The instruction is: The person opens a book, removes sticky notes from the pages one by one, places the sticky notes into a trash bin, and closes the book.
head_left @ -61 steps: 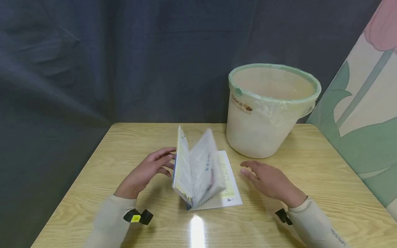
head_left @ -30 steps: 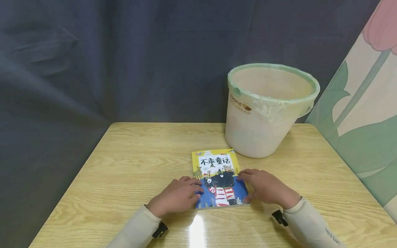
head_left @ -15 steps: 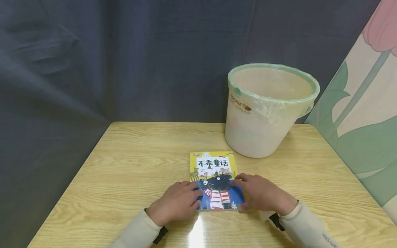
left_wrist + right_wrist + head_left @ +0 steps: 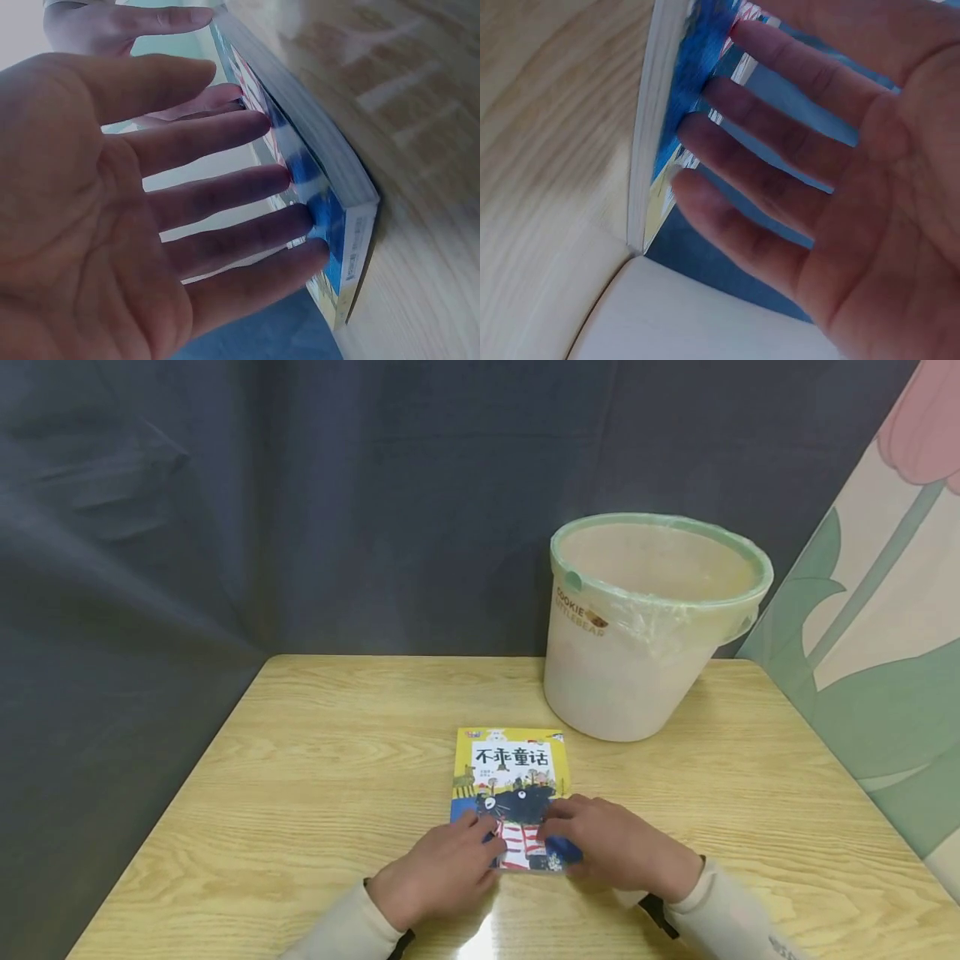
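Observation:
A closed picture book [image 4: 517,760] lies flat on the wooden table, its yellow and blue cover facing up with large dark characters on it. My left hand [image 4: 446,864] rests its fingertips on the lower left of the cover; in the left wrist view the fingers [image 4: 225,187] are spread and nearly straight against the book [image 4: 330,217]. At the lower right of the cover lies my right hand [image 4: 611,843]. In the right wrist view its fingers [image 4: 772,135] reach onto the blue part, loosely extended. Neither hand grips the book.
Behind and right of the book stands a large pale bucket [image 4: 622,668] with a green rim and a clear plastic liner. A dark curtain [image 4: 412,510] hangs behind the table [image 4: 337,718]. To the right is a panel with painted flowers [image 4: 885,677].
The book was standing partly open, pages fanned; it fell shut with its cover up. It then shifted slightly left and nearer. Both hands came onto the cover and moved closer together.

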The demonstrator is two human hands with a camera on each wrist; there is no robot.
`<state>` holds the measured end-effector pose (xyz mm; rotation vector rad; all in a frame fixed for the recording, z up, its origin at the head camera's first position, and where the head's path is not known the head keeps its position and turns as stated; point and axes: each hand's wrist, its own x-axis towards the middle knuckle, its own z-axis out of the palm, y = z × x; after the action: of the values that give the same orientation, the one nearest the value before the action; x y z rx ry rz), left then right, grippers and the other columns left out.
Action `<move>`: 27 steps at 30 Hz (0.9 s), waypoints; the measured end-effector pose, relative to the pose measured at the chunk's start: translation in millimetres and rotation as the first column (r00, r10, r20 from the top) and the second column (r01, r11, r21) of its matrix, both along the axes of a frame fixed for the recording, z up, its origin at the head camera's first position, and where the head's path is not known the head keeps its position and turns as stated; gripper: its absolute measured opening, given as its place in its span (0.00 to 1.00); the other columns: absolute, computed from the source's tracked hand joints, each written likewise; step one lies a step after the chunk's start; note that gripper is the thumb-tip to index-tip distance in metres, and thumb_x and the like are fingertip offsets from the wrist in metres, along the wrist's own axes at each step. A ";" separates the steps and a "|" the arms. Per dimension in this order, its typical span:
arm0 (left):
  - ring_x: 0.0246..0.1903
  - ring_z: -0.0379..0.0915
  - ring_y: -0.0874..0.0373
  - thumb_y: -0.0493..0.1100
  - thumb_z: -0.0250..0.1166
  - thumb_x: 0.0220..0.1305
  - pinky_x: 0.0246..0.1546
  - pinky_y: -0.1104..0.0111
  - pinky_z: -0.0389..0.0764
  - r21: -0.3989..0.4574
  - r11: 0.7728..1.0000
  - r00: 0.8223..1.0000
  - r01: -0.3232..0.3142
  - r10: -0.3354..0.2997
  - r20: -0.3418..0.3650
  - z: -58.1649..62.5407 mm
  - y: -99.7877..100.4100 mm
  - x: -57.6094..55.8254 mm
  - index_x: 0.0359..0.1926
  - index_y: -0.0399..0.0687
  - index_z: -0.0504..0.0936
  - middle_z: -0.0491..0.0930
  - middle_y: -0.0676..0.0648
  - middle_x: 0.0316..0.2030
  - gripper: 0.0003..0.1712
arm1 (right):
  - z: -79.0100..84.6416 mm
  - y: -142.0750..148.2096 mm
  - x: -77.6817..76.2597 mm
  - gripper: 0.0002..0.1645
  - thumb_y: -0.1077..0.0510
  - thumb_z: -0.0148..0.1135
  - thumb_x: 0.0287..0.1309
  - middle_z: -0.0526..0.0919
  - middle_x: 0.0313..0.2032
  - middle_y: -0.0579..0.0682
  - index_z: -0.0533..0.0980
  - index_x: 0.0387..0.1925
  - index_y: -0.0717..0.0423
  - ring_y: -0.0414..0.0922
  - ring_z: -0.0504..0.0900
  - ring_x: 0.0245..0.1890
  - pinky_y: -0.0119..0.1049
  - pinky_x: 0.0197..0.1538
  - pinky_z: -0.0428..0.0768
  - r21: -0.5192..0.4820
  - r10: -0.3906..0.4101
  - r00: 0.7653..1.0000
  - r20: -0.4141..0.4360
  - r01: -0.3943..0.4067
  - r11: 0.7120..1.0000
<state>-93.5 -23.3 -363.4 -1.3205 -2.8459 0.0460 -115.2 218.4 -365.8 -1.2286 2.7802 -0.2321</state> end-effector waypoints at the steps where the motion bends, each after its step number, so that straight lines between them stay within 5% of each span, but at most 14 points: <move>1: 0.42 0.66 0.58 0.49 0.54 0.64 0.39 0.70 0.78 0.001 1.000 1.000 0.004 -0.004 -0.011 -0.8 0.6 1.2 0.42 0.51 0.80 0.75 0.49 0.48 0.12 | -0.1 -1.3 1.5 0.24 0.56 0.72 0.42 0.79 0.50 0.48 0.79 0.46 0.45 0.46 0.76 0.47 0.48 0.48 0.81 -0.004 0.010 1.000 -0.010 -0.010 1.000; 9: 0.35 0.64 0.58 0.50 0.56 0.63 0.35 0.69 0.74 -0.042 0.995 0.982 0.089 -0.095 -0.161 -5.3 4.9 8.5 0.35 0.48 0.80 0.73 0.52 0.35 0.12 | 0.1 -10.5 12.1 0.24 0.64 0.69 0.40 0.80 0.45 0.47 0.80 0.44 0.45 0.47 0.78 0.41 0.46 0.42 0.83 0.006 -0.006 0.997 -0.082 0.006 1.000; 19: 0.38 0.63 0.58 0.48 0.55 0.65 0.26 0.69 0.77 -0.030 0.999 0.995 0.029 -0.031 -0.091 -6.7 6.9 14.8 0.38 0.50 0.78 0.70 0.53 0.38 0.09 | 9.7 -10.7 28.3 0.20 0.48 0.65 0.51 0.79 0.44 0.47 0.78 0.47 0.47 0.46 0.77 0.42 0.44 0.41 0.82 0.114 0.010 0.996 -0.092 0.000 0.993; 27: 0.45 0.64 0.56 0.47 0.52 0.66 0.38 0.66 0.80 -0.023 1.000 1.000 -0.019 0.019 -0.009 -1.2 7.6 15.4 0.42 0.48 0.77 0.72 0.47 0.46 0.12 | 11.8 -13.0 31.3 0.28 0.42 0.62 0.53 0.78 0.56 0.51 0.76 0.53 0.49 0.51 0.77 0.50 0.49 0.48 0.81 0.144 -0.032 0.998 -0.057 0.040 0.989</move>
<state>-78.1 -15.7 -364.6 -1.2940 -2.8591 0.0852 -83.9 205.4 -354.0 -1.1684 2.8091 0.0011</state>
